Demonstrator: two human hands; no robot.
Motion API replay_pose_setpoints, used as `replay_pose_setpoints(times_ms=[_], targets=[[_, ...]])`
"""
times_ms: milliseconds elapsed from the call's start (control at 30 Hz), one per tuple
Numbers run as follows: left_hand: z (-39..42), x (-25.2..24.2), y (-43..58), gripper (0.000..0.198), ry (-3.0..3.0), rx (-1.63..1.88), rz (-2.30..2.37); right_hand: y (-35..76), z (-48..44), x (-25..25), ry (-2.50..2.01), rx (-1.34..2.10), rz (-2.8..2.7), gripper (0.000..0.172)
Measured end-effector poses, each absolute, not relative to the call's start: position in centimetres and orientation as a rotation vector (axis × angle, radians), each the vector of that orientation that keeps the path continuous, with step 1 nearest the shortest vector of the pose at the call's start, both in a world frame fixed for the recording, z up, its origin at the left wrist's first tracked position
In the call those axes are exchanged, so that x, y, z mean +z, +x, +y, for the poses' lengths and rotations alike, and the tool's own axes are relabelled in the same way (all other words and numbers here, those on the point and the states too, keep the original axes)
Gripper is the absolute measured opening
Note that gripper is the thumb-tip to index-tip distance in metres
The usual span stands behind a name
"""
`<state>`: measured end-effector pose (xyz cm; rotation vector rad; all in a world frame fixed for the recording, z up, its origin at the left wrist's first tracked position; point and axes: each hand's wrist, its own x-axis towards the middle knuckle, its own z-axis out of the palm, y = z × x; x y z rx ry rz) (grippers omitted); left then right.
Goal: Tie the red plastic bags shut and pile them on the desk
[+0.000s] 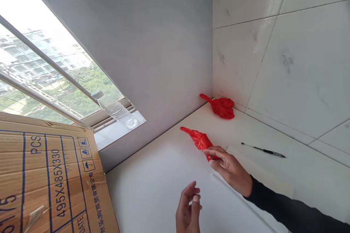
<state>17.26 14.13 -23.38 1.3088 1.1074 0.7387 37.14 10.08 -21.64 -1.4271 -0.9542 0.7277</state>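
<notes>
A red plastic bag (201, 140), crumpled and stretched out long, lies toward the middle of the white tabletop (147, 174). My right hand (228, 167) has its thumb and fingers closed around the near end of this bag, and part of that end is hidden by the fingers. Low in the view, my left hand (188, 209) is raised over the tabletop with its fingers loosely curled and apart from the thumb, holding nothing. A second red plastic bag (222, 108) sits bunched up in the far corner, apart from both hands.
A black pen (264, 149) lies right of my right hand. Beneath my right forearm is a pale flat sheet (262, 178). A large cardboard box (62, 178) stands at the left. A clear plastic bottle (117, 111) is on the windowsill. Walls bound the table's far sides.
</notes>
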Motion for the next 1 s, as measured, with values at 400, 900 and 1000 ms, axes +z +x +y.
replay_pose_setpoints(times_ms=[400, 900, 1000], targets=[[15.7, -22.9, 16.5, 0.024, 1.308, 0.854, 1.033, 35.8, 8.4, -20.7, -1.429, 0.718, -1.244, 0.039], [15.2, -22.9, 9.5, 0.026, 1.308, 0.802, 1.139, 36.8, 6.0, -22.1, -1.495, 0.764, -1.495, 0.019], [14.8, -23.6, 7.9, 0.02, 1.36, 0.882, 1.29, 38.0, 4.6, -22.6, -1.579, 0.799, -1.404, 0.016]])
